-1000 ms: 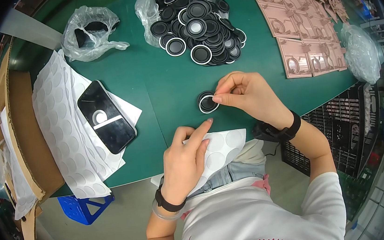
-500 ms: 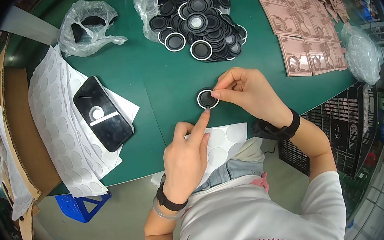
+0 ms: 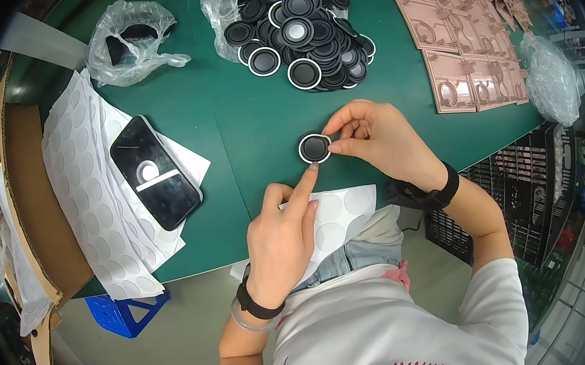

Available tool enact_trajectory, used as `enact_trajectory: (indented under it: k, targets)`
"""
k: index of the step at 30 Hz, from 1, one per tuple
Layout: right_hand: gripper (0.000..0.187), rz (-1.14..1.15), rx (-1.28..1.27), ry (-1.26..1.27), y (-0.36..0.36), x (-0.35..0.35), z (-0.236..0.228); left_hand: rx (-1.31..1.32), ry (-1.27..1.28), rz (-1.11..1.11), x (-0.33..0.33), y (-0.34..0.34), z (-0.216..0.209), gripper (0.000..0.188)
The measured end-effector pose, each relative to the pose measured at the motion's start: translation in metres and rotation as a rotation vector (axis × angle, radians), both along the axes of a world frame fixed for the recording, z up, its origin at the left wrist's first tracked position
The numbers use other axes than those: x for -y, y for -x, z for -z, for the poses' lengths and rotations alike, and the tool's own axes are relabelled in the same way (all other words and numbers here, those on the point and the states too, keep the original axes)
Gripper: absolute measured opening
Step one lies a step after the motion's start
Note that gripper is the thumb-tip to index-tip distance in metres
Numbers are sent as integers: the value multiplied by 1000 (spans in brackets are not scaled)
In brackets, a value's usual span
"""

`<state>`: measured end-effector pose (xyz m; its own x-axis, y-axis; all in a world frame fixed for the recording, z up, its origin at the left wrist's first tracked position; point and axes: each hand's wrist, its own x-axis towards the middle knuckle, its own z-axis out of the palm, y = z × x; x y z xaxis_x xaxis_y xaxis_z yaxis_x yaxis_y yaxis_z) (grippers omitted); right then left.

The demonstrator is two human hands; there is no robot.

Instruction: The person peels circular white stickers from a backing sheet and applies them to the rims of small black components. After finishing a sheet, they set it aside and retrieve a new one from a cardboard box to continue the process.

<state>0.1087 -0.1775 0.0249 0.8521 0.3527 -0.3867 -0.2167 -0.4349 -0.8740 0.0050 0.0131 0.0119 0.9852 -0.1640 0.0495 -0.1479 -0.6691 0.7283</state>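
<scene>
A black round disc with a white ring round its edge sits on the green table in front of me. My right hand pinches its right edge between thumb and index finger. With its index finger stretched out, my left hand touches the near rim of the disc. The other left fingers are curled over a white sheet of round stickers, which overhangs the table's front edge; the grip itself is partly hidden.
Many similar discs are heaped by a clear bag at the back. Sticker sheets lie at left under a black phone, beside a cardboard box. Another plastic bag lies behind them. Pink moulded panels cover the back right.
My right thumb has drawn back from over the disc's face to its right edge. The index finger has spread a little away from it. The left hand has barely moved.
</scene>
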Motion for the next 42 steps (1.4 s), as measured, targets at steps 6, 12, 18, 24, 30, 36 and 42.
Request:
enact_trajectory:
  k: [6, 12, 18, 24, 30, 36, 42]
  targets:
    - [29, 17, 81, -30, 2, -2, 4, -4, 12, -2, 0, 0, 1, 41]
    - [40, -14, 113, -101, 2, -1, 2, -24, 24, -19, 0, 0, -1, 49]
    - [45, -115, 107, -165, -2, -6, 3, -60, 11, -29, 0, 1, 0, 57]
    - [46, -153, 108, -135, -6, -8, 6, -90, -35, -25, 1, -2, -1, 58]
    - [41, -260, 153, -32, -13, -8, 2, -113, -61, -45, 4, -4, -2, 57]
    - [38, -293, 260, -5, -12, -8, 3, -106, -116, -25, 5, -6, -2, 57]
    - [32, -347, 280, -92, -15, 0, 4, -34, -70, -57, 5, 2, 5, 54]
